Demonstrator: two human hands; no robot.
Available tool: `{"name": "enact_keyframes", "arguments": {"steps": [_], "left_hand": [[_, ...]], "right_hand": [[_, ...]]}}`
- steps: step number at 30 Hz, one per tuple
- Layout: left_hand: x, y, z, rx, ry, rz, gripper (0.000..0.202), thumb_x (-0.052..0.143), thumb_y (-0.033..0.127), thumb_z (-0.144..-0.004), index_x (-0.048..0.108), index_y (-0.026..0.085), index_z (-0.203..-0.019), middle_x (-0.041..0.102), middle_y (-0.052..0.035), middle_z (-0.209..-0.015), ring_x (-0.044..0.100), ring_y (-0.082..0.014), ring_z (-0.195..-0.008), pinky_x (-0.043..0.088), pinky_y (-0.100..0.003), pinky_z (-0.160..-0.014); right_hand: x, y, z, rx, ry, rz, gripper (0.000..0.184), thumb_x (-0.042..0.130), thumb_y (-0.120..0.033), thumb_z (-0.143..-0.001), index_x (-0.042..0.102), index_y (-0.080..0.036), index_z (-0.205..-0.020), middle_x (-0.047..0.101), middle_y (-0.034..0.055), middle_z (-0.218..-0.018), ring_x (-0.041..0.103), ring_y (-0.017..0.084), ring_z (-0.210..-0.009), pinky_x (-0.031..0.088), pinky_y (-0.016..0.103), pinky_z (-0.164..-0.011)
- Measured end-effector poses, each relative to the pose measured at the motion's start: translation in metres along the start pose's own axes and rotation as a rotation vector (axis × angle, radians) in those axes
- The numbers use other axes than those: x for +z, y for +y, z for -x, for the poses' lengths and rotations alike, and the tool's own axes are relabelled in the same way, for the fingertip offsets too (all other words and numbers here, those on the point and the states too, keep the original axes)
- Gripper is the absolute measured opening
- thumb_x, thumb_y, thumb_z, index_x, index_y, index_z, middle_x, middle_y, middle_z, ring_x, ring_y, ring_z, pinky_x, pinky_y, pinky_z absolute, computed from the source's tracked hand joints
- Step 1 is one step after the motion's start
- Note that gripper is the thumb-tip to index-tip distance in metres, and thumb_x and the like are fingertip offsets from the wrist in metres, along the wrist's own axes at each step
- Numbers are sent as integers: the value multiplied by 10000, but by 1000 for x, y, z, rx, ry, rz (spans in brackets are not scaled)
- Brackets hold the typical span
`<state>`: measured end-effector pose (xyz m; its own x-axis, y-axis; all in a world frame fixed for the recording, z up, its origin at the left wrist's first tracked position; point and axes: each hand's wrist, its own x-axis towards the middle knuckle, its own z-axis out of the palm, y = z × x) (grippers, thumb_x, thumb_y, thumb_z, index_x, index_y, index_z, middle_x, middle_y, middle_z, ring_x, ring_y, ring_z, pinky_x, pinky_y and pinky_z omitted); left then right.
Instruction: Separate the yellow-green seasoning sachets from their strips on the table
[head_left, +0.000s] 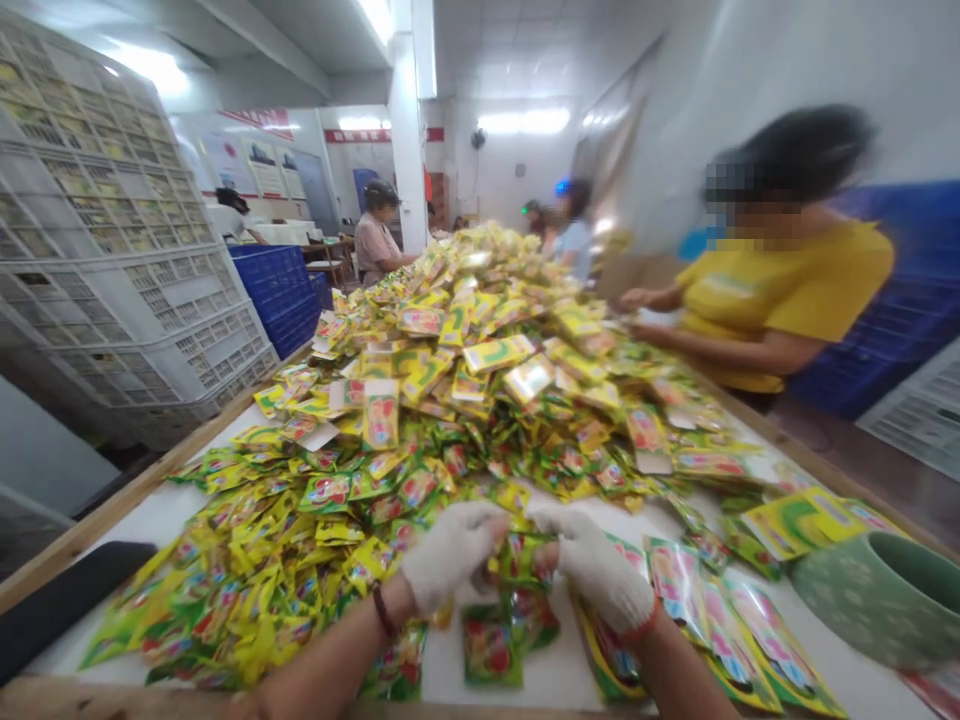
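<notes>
Both my hands wear white knit gloves and meet near the table's front edge. My left hand [450,552] and my right hand [596,565] pinch a small stack of green and yellow snack packets [517,560] between them, fingers curled round it. Below them lie loose packets [491,645] on the white table top. A big heap of the same yellow-green packets [465,350] rises behind my hands and fills most of the table.
A green patterned cup [885,595] stands at the right front. A person in a yellow shirt [780,290] works at the table's right side; other people stand at the far end. White crates [112,250] are stacked left, blue crates [277,290] behind.
</notes>
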<state>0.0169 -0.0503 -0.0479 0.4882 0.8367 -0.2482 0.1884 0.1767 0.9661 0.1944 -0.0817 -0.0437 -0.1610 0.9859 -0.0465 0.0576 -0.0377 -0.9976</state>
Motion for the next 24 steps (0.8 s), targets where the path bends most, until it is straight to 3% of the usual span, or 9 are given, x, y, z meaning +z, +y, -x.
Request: {"name": "enact_keyframes", "arguments": {"steps": [4,8,11,13,15,17,18,21,24], "left_hand": [[1,-1,-1,47,44,-17,325,681,446,-654,550,155,-715,516,41,-590,479,-76,-437,411,-195,-398],[3,-5,-8,95,84,-52,322,681,449,-658,545,160,-699,492,49,-543,449,-85,-459,356,-203,-423],[-6,3,-14,116,110,-310,284,601,437,-711,512,175,-644,467,43,-529,457,-112,-484,358,-239,-463],[-24,19,-16,215,246,-604,265,511,403,-768,506,184,-620,514,10,-582,519,-152,-587,395,-269,-550],[-53,40,-19,300,482,-864,236,459,389,-800,570,182,-781,615,-45,-768,580,-204,-758,437,-307,-682],[-87,59,-21,305,822,-1062,466,501,489,-765,549,138,-1068,604,-147,-1081,559,-288,-1019,429,-369,-839],[-103,65,-23,262,907,-1147,596,505,540,-748,506,108,-1157,566,-185,-1165,531,-325,-1087,421,-394,-867],[-140,67,-27,68,1010,-1232,852,556,602,-650,405,62,-1292,491,-230,-1269,503,-388,-1137,425,-426,-863],[-156,54,-28,16,1045,-1161,872,560,552,-650,360,51,-1335,486,-231,-1284,556,-360,-1080,445,-393,-827]], "right_hand": [[6,-5,1,6,-42,-121,214,714,-304,-602,616,-148,-711,587,-8,-654,519,129,-608,425,230,-556],[12,6,-6,-2,9,-269,568,748,-507,-605,561,-186,-1035,606,-3,-736,517,110,-547,411,215,-491],[17,19,-13,8,-12,-203,533,723,-536,-637,596,-165,-997,588,-5,-655,508,103,-527,409,208,-485],[20,26,-16,24,66,-141,435,681,-500,-688,621,-166,-961,562,-19,-610,470,87,-496,389,192,-454],[23,28,-17,28,173,-91,369,639,-474,-715,622,-179,-937,547,-27,-610,442,77,-480,361,173,-412],[24,27,-18,3,249,-46,322,604,-467,-732,604,-181,-881,544,-25,-639,447,73,-483,354,160,-386],[24,26,-18,-11,263,-31,315,588,-472,-738,589,-180,-856,541,-25,-650,450,70,-478,358,158,-378],[23,21,-17,-21,264,-2,338,552,-502,-746,554,-175,-832,532,-25,-657,433,58,-429,361,163,-347],[22,16,-14,-5,245,4,358,541,-518,-745,550,-174,-841,515,-37,-609,402,49,-382,343,161,-322]]}}
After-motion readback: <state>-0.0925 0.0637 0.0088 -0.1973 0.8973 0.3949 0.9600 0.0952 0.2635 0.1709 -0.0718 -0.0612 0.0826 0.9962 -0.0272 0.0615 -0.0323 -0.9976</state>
